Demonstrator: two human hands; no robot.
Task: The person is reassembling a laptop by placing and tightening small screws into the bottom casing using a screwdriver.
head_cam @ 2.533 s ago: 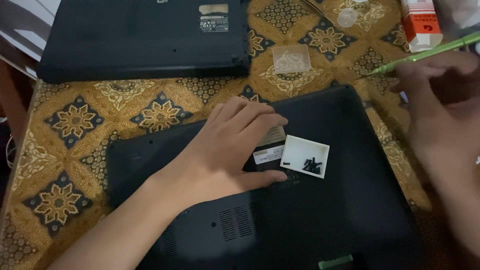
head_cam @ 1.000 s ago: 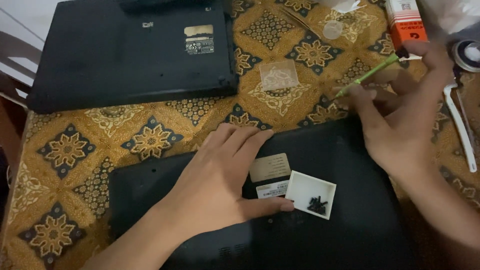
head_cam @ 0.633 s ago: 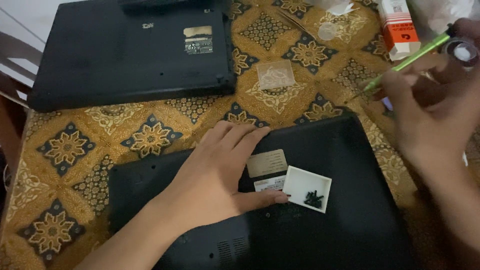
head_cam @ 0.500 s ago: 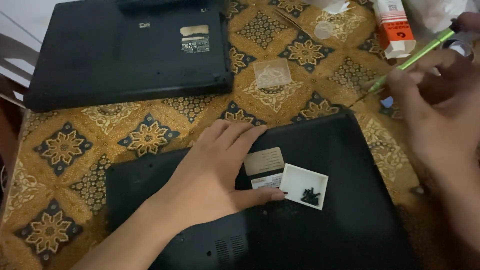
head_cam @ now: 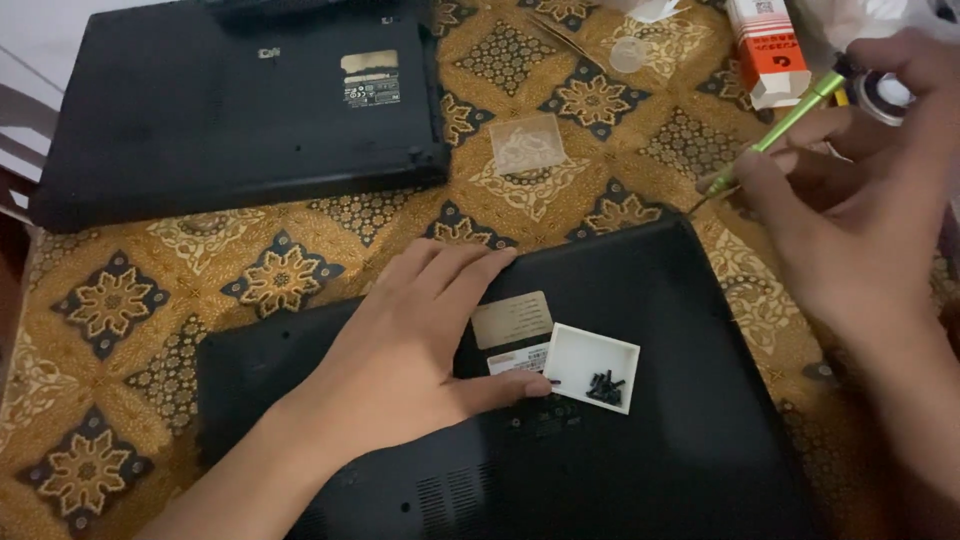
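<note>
Table under gold patterned cloth (head_cam: 280, 275), dim warm indoor light

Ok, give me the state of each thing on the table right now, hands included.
Near laptop: upside down, base cover on.
Far laptop: upside down, untouched.
White tray: on near laptop, holding black screws.
Left hand: flat on near laptop.
Right hand: gripping green screwdriver.

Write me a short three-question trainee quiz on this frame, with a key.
1. True or false: the left hand lies flat on the near laptop.
2. What does the right hand hold? A) green screwdriver B) pliers C) brush
3. Fill in: the small black screws lie in a white ____.

Key: 1 true; 2 A; 3 tray.
</note>
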